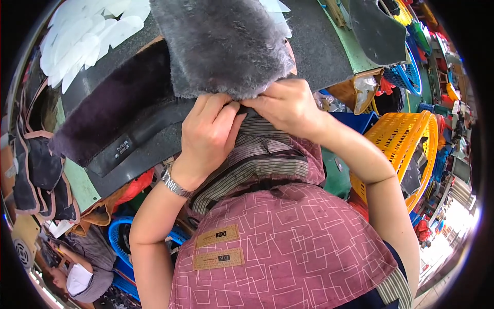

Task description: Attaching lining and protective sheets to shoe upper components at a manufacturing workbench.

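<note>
A grey fleecy piece of material [226,44] lies pile side up across the work table, its near edge overhanging toward me. My left hand [208,126] pinches that edge, the thumb and fingers pressed together. Close beside it, my right hand [288,105] grips the same edge with its fingers curled under. Whatever lies beneath the fleece at my fingertips is hidden. To the left rests a dark purple fleecy piece [116,105] with a black smooth border and a small printed label [121,148].
White translucent cut sheets [95,33] are heaped at the far left of the black table mat [319,51]. Dark trimmed pieces [43,165] hang at the left edge. A yellow plastic basket [383,144] stands at right, a blue basket [119,232] below left. Another person [85,273] is at lower left.
</note>
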The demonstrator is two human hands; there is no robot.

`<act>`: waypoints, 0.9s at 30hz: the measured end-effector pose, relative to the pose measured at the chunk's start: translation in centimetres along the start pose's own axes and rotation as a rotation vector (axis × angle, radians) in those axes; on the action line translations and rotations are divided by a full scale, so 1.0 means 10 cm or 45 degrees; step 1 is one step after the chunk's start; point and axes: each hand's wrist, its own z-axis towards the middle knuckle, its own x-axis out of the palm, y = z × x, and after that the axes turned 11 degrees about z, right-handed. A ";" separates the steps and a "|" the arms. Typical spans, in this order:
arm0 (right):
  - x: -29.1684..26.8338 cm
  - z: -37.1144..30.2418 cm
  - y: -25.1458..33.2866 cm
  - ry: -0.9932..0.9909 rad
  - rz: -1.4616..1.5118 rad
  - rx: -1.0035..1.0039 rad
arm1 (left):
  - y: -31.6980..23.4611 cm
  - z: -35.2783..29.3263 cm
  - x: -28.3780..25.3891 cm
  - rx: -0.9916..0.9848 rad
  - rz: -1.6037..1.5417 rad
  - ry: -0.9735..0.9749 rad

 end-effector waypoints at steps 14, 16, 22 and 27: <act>-0.44 0.28 -0.23 0.754 0.107 -0.264 | 0.07 -0.05 -0.11 0.352 0.190 0.181; -0.66 0.50 -0.03 1.149 0.537 0.223 | 0.06 -0.06 -0.13 0.324 0.227 0.264; -0.20 0.29 0.16 0.444 0.682 0.291 | 0.17 -0.05 -0.23 0.159 -0.215 0.115; -0.22 0.32 -0.08 0.445 0.570 0.294 | 0.45 -0.13 -0.67 0.007 0.503 0.114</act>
